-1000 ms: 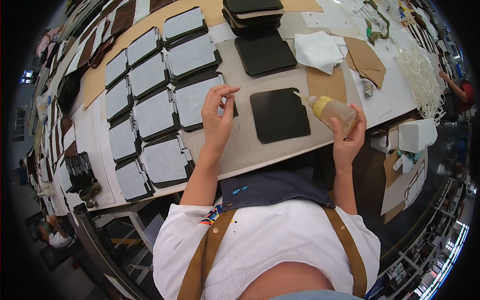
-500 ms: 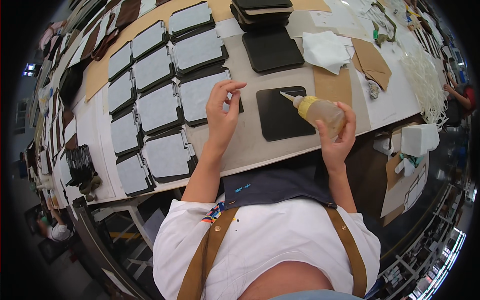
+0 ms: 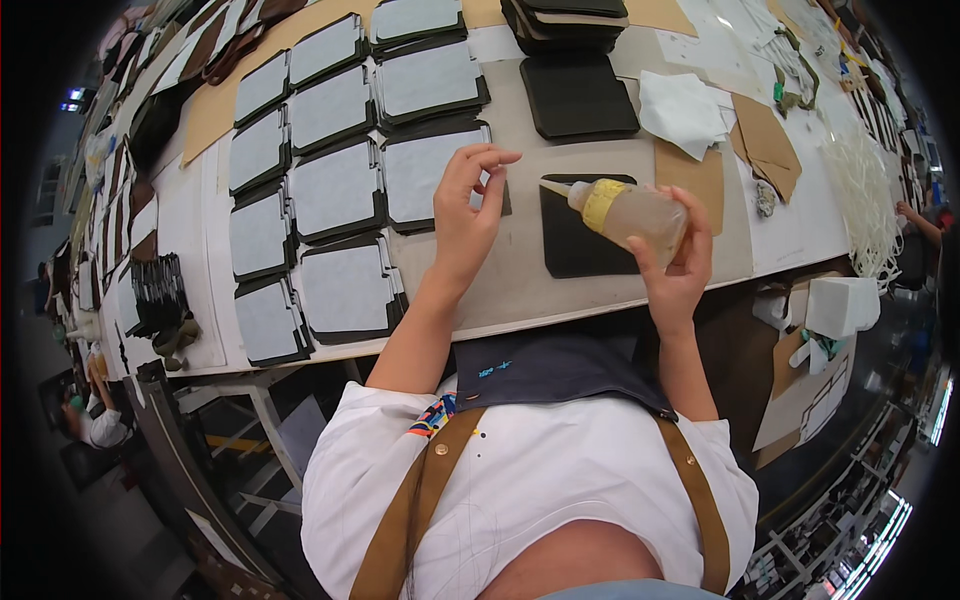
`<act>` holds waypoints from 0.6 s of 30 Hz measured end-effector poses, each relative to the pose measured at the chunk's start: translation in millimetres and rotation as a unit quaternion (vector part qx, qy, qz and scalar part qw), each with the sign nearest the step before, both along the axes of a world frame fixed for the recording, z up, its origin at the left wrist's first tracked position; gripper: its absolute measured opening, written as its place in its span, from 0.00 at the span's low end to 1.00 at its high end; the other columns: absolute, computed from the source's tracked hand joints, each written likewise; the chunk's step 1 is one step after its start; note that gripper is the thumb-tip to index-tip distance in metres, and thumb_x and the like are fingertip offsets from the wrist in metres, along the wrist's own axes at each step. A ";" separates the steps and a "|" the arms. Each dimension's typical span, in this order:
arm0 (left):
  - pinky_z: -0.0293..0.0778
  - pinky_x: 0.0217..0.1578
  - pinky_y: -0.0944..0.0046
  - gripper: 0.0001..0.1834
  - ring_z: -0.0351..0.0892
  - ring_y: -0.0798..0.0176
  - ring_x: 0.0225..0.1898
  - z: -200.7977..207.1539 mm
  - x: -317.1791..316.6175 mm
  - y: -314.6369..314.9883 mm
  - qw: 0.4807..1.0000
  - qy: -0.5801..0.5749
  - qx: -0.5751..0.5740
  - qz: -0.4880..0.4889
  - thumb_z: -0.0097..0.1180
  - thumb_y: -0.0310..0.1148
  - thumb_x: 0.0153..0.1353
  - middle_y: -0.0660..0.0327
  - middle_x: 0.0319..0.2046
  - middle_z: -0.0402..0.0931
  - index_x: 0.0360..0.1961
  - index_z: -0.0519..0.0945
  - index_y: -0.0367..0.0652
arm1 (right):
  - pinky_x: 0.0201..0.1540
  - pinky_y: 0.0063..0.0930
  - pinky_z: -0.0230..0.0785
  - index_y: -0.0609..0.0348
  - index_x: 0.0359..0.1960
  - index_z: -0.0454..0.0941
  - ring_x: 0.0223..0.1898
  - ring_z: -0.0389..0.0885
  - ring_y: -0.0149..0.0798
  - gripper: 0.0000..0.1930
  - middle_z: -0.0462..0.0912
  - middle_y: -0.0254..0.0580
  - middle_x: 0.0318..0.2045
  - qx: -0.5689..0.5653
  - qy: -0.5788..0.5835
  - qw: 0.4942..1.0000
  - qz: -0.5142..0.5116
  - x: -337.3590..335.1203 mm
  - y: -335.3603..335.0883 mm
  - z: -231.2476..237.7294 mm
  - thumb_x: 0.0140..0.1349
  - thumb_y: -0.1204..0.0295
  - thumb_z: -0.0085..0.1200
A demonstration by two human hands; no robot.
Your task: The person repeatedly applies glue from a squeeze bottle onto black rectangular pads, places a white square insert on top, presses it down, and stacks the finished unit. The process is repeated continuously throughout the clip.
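My right hand [image 3: 684,250] is wrapped round a clear squeeze bottle [image 3: 645,222] with a pointed nozzle and a yellow band near its neck. The bottle lies almost level, its tip over the upper left corner of a black flat panel [image 3: 580,245] with rounded corners. Bottle and hand cover much of the panel's right side. Left of the panel, my left hand [image 3: 468,205] hovers with fingers loosely curled and thumb apart, nothing visible in it. Behind it are rows of light grey pieces on black ones [image 3: 335,190], partly hidden by the hand.
Beyond the panel sit a black stack [image 3: 578,95] and a taller pile [image 3: 565,25]. White sheets [image 3: 682,110] and brown card [image 3: 765,145] lie to the right, near pale strips [image 3: 850,180] hanging over the table edge. A white block [image 3: 842,305] stands lower right.
The bottle has tipped closer to level, and its nozzle tip has moved left across the panel to the corner. My view has shifted, so the table appears further right.
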State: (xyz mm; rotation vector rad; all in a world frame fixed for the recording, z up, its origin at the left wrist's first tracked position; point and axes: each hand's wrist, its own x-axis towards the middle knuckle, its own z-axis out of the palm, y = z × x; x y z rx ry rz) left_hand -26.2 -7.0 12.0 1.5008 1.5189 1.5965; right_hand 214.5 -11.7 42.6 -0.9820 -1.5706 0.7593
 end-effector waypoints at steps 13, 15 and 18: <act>0.67 0.35 0.72 0.10 0.76 0.70 0.38 -1.9 -2.3 2.5 1.000 0.000 0.015 0.011 0.56 0.20 0.65 0.63 0.44 0.80 0.43 0.85 0.42 | 0.56 0.25 0.71 0.57 0.68 0.69 0.53 0.76 0.29 0.34 0.77 0.37 0.53 -0.131 0.032 0.982 0.136 26.6 66.9 14.3 0.59 0.76 0.68; 0.67 0.34 0.72 0.10 0.76 0.70 0.38 -1.7 -2.0 2.3 1.000 0.000 0.013 0.011 0.56 0.20 0.65 0.63 0.44 0.80 0.43 0.85 0.42 | 0.52 0.22 0.71 0.57 0.68 0.69 0.51 0.76 0.27 0.34 0.77 0.36 0.52 -0.135 0.020 0.980 0.141 25.0 70.1 13.9 0.59 0.76 0.68; 0.67 0.34 0.72 0.09 0.76 0.70 0.37 -1.7 -1.8 2.0 1.000 -0.001 0.008 0.012 0.56 0.20 0.65 0.63 0.43 0.81 0.43 0.85 0.42 | 0.42 0.16 0.70 0.56 0.67 0.70 0.44 0.75 0.23 0.33 0.77 0.33 0.49 -0.143 0.007 0.979 0.145 25.8 74.0 11.2 0.59 0.76 0.68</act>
